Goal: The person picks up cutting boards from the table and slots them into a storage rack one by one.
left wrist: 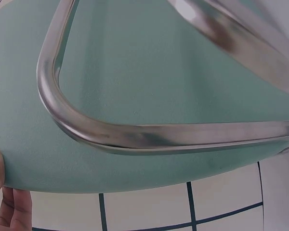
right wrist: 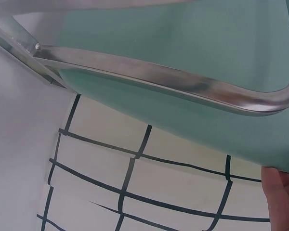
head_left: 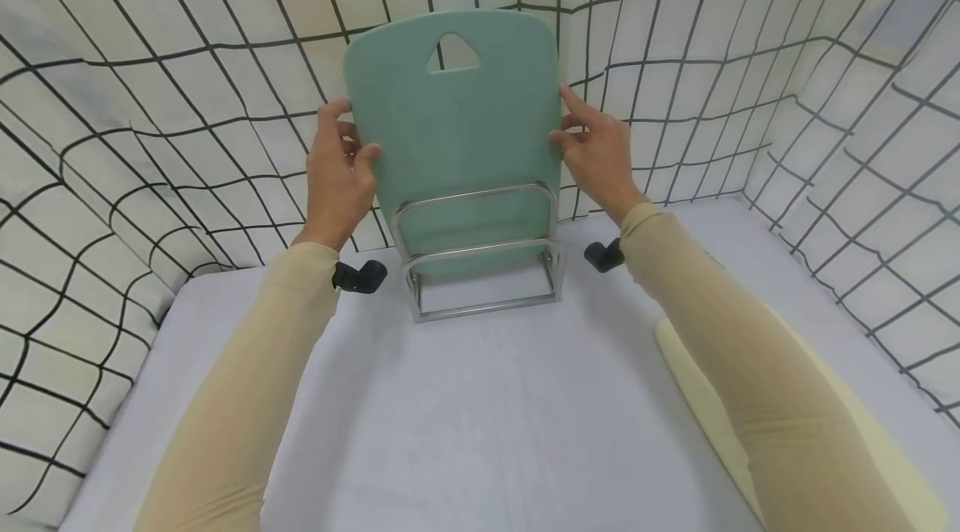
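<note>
A green cutting board (head_left: 457,123) with a triangular handle hole stands nearly upright at a metal rack (head_left: 480,248). Both visible hoops of the rack cross in front of the board's lower part. My left hand (head_left: 337,173) holds the board's left edge, thumb at the front face and fingers curled behind. On the right edge, my right hand (head_left: 600,153) pinches the board between thumb and fingers. In the left wrist view, fingertips (left wrist: 19,207) show at the board's edge; the right wrist view has fingers (right wrist: 279,197) against its edge too.
The rack stands on a white tabletop (head_left: 480,415), close to a back wall covering with a black grid pattern (head_left: 247,82). Similar grid-patterned sides (head_left: 885,123) rise at left and right. A pale yellow flat object (head_left: 697,382) lies partly under my right forearm.
</note>
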`<state>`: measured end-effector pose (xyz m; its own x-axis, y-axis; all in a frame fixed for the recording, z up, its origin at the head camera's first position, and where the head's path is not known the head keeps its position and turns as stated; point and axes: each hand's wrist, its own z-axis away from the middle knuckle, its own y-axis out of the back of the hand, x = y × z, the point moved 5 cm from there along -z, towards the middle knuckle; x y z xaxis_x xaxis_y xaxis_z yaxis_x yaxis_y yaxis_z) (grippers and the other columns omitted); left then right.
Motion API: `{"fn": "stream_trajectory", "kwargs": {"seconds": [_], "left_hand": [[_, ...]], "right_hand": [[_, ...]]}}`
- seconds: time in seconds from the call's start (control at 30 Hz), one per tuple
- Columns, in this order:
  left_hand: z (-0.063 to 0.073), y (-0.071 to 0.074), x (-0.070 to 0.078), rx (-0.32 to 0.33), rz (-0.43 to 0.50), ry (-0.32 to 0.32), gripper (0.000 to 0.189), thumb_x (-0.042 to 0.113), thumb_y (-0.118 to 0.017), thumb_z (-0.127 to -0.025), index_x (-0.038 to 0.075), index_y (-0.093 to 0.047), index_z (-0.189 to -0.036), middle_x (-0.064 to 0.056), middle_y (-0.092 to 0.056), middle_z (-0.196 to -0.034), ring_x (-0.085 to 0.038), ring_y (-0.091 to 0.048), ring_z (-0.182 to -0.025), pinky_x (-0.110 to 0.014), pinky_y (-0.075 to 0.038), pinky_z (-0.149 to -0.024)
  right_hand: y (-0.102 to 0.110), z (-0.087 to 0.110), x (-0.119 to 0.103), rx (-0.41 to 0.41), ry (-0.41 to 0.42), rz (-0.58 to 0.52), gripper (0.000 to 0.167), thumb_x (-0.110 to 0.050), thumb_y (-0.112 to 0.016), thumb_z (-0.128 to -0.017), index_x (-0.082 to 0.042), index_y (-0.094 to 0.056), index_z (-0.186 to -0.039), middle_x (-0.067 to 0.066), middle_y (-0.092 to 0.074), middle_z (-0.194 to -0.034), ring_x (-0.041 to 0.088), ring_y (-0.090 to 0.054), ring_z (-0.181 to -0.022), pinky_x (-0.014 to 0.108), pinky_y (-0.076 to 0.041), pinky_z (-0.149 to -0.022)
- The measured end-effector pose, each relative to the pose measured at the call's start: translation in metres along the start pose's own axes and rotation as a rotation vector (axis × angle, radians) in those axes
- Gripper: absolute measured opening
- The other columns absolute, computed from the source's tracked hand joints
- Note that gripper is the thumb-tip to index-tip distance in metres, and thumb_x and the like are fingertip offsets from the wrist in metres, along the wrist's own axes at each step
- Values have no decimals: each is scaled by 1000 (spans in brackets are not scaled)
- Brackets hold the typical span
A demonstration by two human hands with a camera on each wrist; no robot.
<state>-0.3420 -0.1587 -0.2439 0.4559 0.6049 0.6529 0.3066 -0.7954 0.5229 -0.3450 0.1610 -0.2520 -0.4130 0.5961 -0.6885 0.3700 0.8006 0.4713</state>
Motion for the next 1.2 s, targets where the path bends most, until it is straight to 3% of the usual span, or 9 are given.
{"fn": "stream_trajectory", "kwargs": {"seconds": [1.2], "left_hand": [[-2, -3, -2, -17, 31, 27, 50, 11, -50, -108, 22, -33, -153, -17, -54, -131, -30, -67, -113, -50, -58, -104]], "right_hand": [[0, 1, 4, -4, -5, 17, 65, -4, -67, -98, -24, -45, -156, 21, -74, -119, 33, -76, -110, 39, -63, -93]]}}
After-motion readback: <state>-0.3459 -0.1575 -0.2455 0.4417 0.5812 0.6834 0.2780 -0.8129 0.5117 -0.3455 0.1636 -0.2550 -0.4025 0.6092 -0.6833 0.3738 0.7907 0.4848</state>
